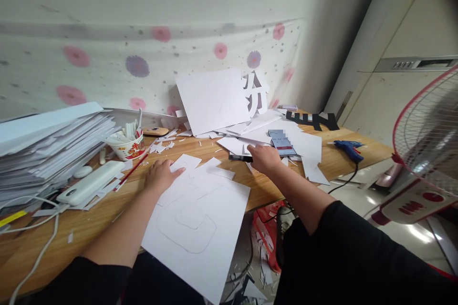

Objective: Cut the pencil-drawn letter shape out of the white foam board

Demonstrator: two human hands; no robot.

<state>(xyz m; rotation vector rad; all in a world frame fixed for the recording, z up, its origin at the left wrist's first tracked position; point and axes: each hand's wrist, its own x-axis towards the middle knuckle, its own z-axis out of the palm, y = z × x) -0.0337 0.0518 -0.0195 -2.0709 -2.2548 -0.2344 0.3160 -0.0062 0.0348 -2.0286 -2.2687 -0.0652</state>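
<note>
"Spreading over the upper left part of the drawn sheet (pixel 193 236), does the person's left hand (pixel 161 175) grip anything?"

"Nothing. It lies open, palm down, with the thumb apart from the fingers. The drawn sheet rests partly on the counter (pixel 86 228), its lower end jutting past the near edge, a curved outline pencilled across it."

"And the right hand (pixel 264 156)?"

"Its fingers are bent at a dark tool (pixel 234 157), near the phone (pixel 282 143). One cannot tell whether they close on it."

"Which container stands on the counter?"

"A printed paper tub (pixel 130 149), over to the left. White pieces (pixel 129 132) fill it up to the rim, and a pale handle (pixel 139 119) sticks up from among them."

"What surrounds it?"

"A tall paper stack (pixel 53 143) on its left, a white oblong device (pixel 91 183) just in front, and a thin red rod (pixel 132 170) to its right. Loose scraps (pixel 162 147) lie beyond that. A blue glue gun (pixel 347 150) rests well apart, at the far right."
</note>
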